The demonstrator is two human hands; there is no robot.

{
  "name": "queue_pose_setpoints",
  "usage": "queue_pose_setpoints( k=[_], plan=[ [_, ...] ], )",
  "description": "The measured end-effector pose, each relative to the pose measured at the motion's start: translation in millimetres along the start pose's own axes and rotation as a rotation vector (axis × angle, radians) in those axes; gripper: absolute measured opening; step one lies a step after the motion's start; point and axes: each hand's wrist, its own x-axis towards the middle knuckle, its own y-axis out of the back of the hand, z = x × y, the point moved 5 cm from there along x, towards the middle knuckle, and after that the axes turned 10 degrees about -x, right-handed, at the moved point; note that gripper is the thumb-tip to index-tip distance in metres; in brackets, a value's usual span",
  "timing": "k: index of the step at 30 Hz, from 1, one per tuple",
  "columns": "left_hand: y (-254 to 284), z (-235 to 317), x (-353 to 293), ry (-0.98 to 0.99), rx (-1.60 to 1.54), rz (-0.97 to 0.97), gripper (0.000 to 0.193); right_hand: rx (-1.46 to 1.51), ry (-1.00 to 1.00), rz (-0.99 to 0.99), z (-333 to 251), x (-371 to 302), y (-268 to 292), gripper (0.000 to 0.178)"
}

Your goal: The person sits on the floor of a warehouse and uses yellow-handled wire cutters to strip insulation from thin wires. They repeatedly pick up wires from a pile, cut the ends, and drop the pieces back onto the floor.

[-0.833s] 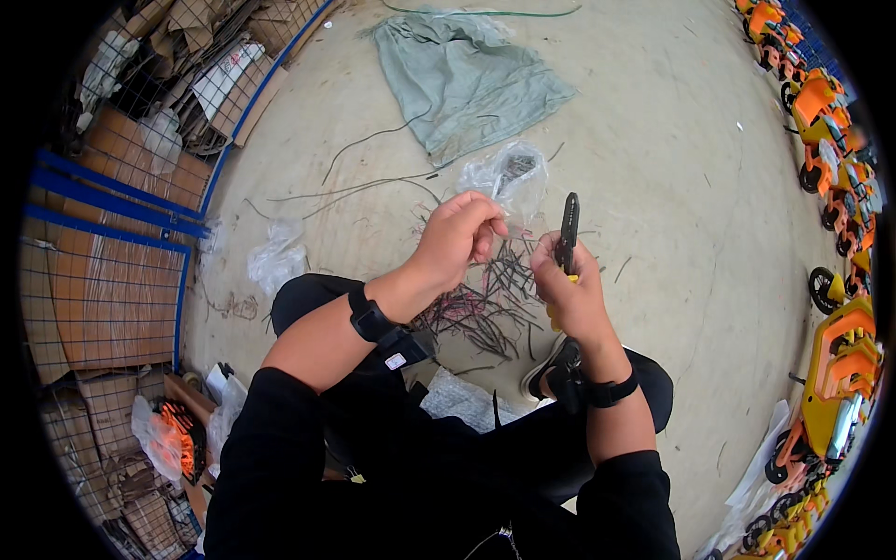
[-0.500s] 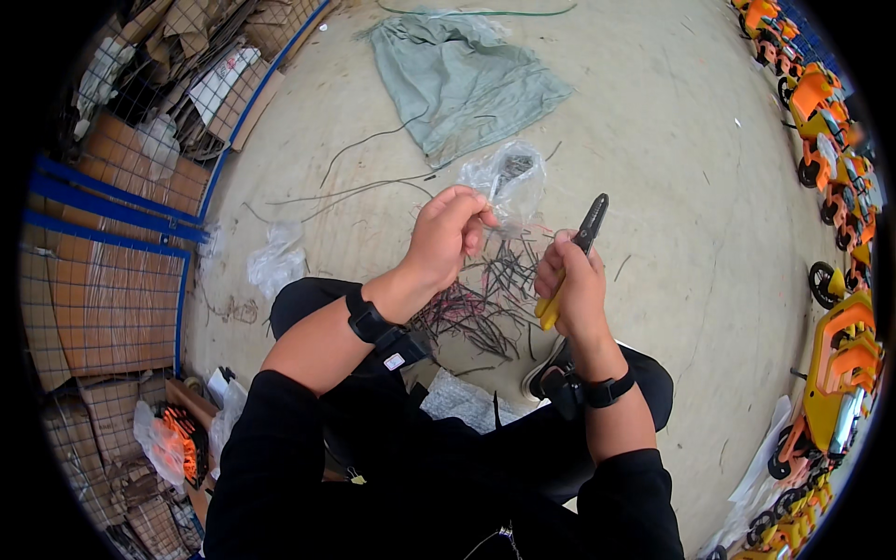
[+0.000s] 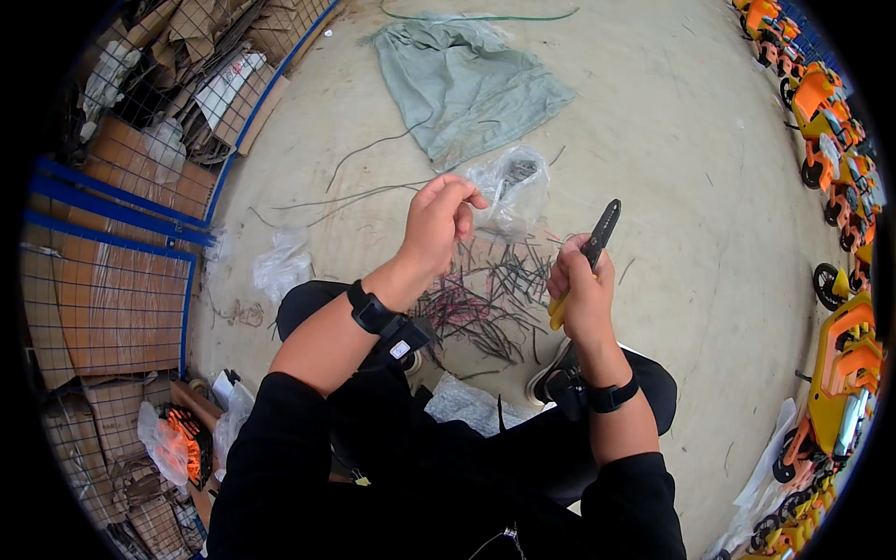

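My right hand is closed around the yellow handles of a wire stripper, its black jaws pointing up and slightly right. To its left, my left hand is raised with thumb and fingertips drawn together; anything between them is too small to make out. Below and between both hands, a loose heap of short dark and reddish wire pieces lies on the floor. Just beyond the heap, near my left fingertips, sits a clear plastic bag with dark bits inside.
A grey-green sack lies flat farther out, with long wires nearby. Blue mesh cages of cardboard stand at the left. Orange and yellow wheeled toys line the right. Bubble wrap lies between my legs.
My right hand and the wire stripper have shifted slightly right, and less of the yellow handles shows. The left hand has moved a little left of the plastic bag, fingers still drawn together.
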Motion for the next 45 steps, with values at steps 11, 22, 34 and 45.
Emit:
queue_pose_setpoints(
  k=[11,22,34,45],
  plan=[
    [-38,68,-41,-1.072,0.87,-0.248,0.031,-0.371,0.061,0.037,-7,-1,11,0.011],
    [-48,-2,-50,-0.551,1.037,-0.626,0.018,-0.691,0.161,-0.124,-2,-11,-10,0.012],
    [-57,9,-60,-0.524,1.037,-0.679,0.005,-0.667,0.016,-0.283,5,-19,-9,0.012],
    [-43,-10,-58,0.313,0.671,-0.678,0.015,-0.197,-0.36,-0.488,3,-27,-10,0.008]
  ],
)
